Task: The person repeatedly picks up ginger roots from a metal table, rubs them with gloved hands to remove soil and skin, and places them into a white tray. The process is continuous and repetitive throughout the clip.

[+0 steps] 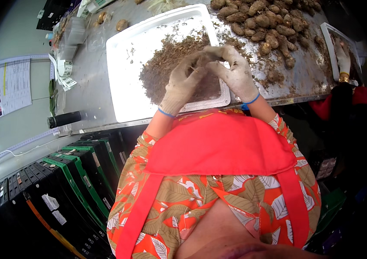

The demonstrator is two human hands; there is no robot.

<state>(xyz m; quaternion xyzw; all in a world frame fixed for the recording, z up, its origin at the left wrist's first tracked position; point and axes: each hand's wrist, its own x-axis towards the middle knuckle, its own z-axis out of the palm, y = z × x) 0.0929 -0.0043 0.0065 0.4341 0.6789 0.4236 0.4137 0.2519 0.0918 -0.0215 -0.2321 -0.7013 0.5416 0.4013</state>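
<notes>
Both hands wear dirty off-white knit gloves with blue cuffs and meet above a white foam tray [118, 71]. My left hand [185, 76] has its fingers curled around a small brown root vegetable [203, 61], blurred and partly covered by the gloves. From the right, my right hand [235, 69] reaches over to it, its fingertips touching the same piece. Loose brown peelings and soil [167, 61] lie in the tray below the hands. A heap of brown, taro-like tubers [264, 21] rests on the metal table just beyond the tray, to the right.
A co-worker's gloved hand [343, 58] is in another white tray [327, 35] at the far right. Clear plastic containers [75, 30], printed labels [65, 69] and a black cylinder [63, 119] lie on the left. Black and green crates [83, 165] stand below the table edge.
</notes>
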